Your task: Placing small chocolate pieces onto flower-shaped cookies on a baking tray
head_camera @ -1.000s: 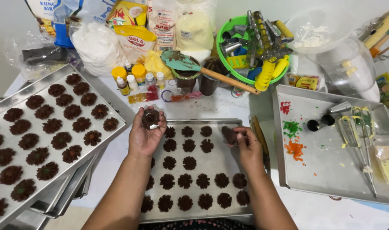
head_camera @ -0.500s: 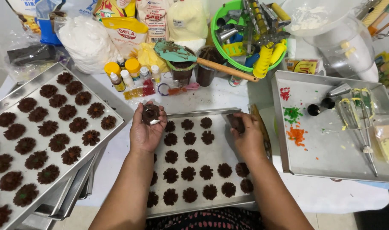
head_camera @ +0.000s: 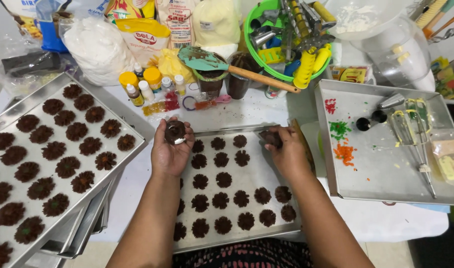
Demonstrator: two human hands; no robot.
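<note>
Right now the left hand [head_camera: 171, 149] cups a small round dark mould [head_camera: 176, 132], fingers curled close around it and its open face turned up, chocolate dough showing inside. Directly below that grip and a little toward the person lies the middle baking tray [head_camera: 257, 171], with flower-shaped dark cookies [head_camera: 221, 200] set out in rows. Across from the mould, the right hand [head_camera: 286, 151] pinches a lump of dark dough [head_camera: 270, 138] at its fingertips, closed narrowly on it, just above the tray's far edge where there are fewer cookies.

To my eye the shaping would go best if the mould is kept level in the palm while the dough is pressed in evenly, and each piece is then set into the bare spot beside the right hand's grip, not touching its neighbours.

Out to the left of the holding hand sits a fuller tray [head_camera: 18, 106] of the same cookies, stacked on other trays. To the right of the pinching hand another tray [head_camera: 381, 168] carries red, green and orange sprinkles [head_camera: 342, 139] and a whisk [head_camera: 413, 129]. Farther beyond both grips stand small colouring bottles [head_camera: 137, 84], a spatula [head_camera: 222, 64] resting on a cup, bags of dry ingredients and a green basket [head_camera: 259, 22] of tools.
</note>
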